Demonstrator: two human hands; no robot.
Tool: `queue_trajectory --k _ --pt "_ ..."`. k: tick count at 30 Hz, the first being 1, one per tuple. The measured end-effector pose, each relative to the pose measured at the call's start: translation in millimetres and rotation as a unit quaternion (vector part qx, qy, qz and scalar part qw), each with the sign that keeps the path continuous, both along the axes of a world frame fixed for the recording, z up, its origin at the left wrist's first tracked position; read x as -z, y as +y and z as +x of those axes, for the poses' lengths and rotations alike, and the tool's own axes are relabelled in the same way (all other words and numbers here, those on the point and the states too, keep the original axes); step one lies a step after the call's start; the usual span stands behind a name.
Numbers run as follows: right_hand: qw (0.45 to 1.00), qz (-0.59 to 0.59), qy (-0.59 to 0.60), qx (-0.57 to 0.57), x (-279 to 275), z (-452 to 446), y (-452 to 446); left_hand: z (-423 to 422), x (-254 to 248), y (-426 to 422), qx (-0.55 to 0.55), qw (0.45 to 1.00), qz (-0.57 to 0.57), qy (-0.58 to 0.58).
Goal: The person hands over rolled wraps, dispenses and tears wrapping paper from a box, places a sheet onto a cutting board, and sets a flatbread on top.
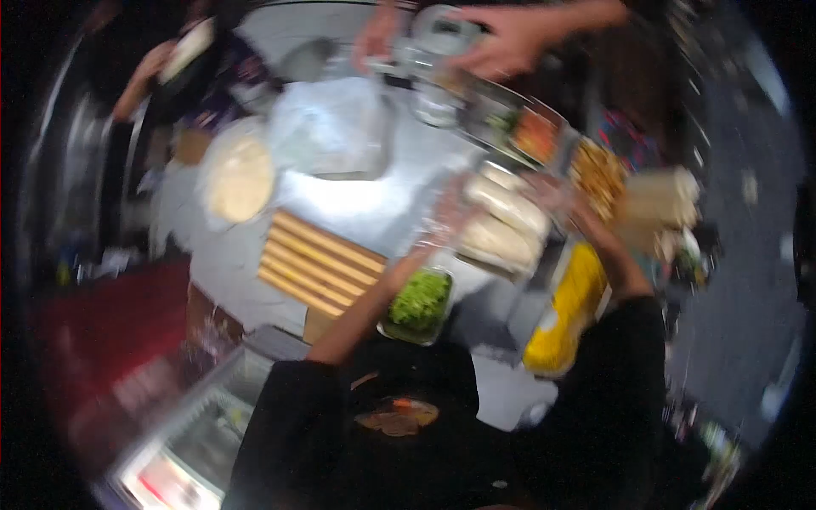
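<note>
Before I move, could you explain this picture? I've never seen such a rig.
There is no machine here: a person works with two hands, and the single picture comes from a camera worn on the head, looking forward and down. The left hand and right hand are at either side of some pale, rounded items; blur hides whether either holds them. On the table are a striped board, a container of green leaves and a yellow package. Another person's hands are at the far side.

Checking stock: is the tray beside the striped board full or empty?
Looks fairly full: lettuce covers most of the tray; depth unclear.
</note>
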State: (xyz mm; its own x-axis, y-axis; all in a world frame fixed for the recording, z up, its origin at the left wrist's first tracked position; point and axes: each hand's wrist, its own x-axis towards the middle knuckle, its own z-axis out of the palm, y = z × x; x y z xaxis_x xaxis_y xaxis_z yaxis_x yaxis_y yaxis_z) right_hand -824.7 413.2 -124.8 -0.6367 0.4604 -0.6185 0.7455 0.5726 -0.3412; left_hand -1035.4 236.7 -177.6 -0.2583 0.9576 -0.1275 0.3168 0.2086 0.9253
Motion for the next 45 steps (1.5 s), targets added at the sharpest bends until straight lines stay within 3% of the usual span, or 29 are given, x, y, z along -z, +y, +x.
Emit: queue_trajectory --k 1,2,3,6,8,9,12,16,17,21,23,26,29,32,35,37,42,43,44,45 --pt "1.0 0.003 0.012 -0.008 38 14 12 -5 -20 3 0.025 0.993 -0.028 -0.115" --pt "0.998 -0.001 -0.032 -0.051 46 3 25 -3 -18 3 0.018 0.994 -0.026 -0.104" --pt "0.997 -0.022 0.026 -0.069 41 -2 26 2 -12 1 0.008 0.996 -0.021 -0.086" --pt "0.974 -0.117 0.103 0.163 -1 -13 2 15 -2 2 -0.038 0.997 -0.006 -0.071" --pt "0.944 -0.297 0.115 0.092 -7 -24 21 21 11 6 -0.064 0.996 0.023 -0.05" --pt "0.947 -0.261 0.148 0.118 -4 -27 7 21 11 8 -0.066 0.997 0.038 -0.027" --pt "0.982 -0.165 0.061 0.067 2 -28 17 18 8 9 -0.062 0.995 0.06 0.04" --pt "0.967 -0.226 0.094 0.073 2 -28 24 -3 -38 3 0.014 0.997 -0.069 -0.042" --pt "0.978 -0.199 0.042 0.037 -21 -40 21 0 -36 4 0.0 0.998 -0.062 -0.017" --pt "0.997 -0.032 -0.047 -0.047 -31 -24 41 -1 -35 3 0.002 0.999 -0.036 -0.001" --pt "0.989 0.014 -0.096 -0.112 -88 -42 37 -2 -39 5 0.004 0.999 -0.044 0.017" --pt "0.995 -0.024 -0.035 -0.094 -85 -2 62 -3 -41 11 0.011 0.997 -0.07 0.002" --pt "0.991 -0.095 -0.005 -0.094 -88 55 85 -13 -16 18 -0.025 0.999 0.013 0.03" --pt "0.986 -0.15 0.05 0.045 -121 67 70 4 -3 5 -0.067 0.994 0.086 0.025" --pt "0.918 -0.256 0.201 0.225 -147 64 29 -31 -77 -29 -0.069 0.984 0.138 -0.089" --pt "0.834 -0.331 0.311 0.312 -158 57 -12 -52 -87 -51 -0.043 0.962 0.111 -0.246" --pt "0.648 -0.489 0.442 0.382 -168 -31 -123 -98 -128 -152 -0.081 0.871 0.164 -0.456" --pt "0.639 -0.503 0.421 0.401 -173 -57 -148 -112 -107 -174 -0.083 0.854 0.154 -0.49" --pt "0.588 -0.538 0.438 0.416 -187 -86 -180 -124 -85 -199 -0.085 0.836 0.132 -0.526" --pt "0.589 -0.52 0.433 0.441 -199 -117 -207 -139 -89 -222 -0.109 0.87 0.092 -0.472"
